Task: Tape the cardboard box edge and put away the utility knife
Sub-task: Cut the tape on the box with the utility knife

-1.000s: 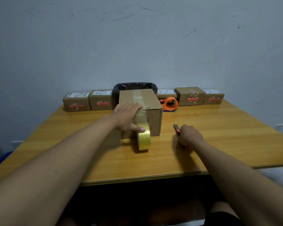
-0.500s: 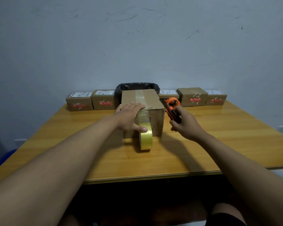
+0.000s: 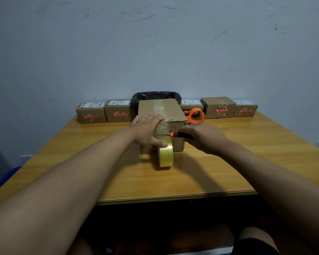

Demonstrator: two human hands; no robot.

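Note:
A brown cardboard box point(image 3: 170, 109) stands mid-table, with clear tape running along its top and down its front face. A yellowish tape roll point(image 3: 166, 157) stands on edge in front of the box, still joined to that strip. My left hand point(image 3: 148, 130) presses flat on the box's front top edge, its thumb resting on the roll. My right hand point(image 3: 203, 137) grips an orange-and-black utility knife point(image 3: 180, 134). The knife lies level, and its blade tip touches the tape on the front face, just above the roll.
Several small labelled cardboard boxes point(image 3: 91, 112) line the wall behind. A bin with a black liner point(image 3: 156, 95) sits behind the main box. An orange tape dispenser point(image 3: 197, 115) lies to the right of it. The wooden table's point(image 3: 247, 162) front edge is near me.
My right hand lifted the knife from the table on the right, swung it left and brought its blade to the tape on the box front. The left hand stayed on the box.

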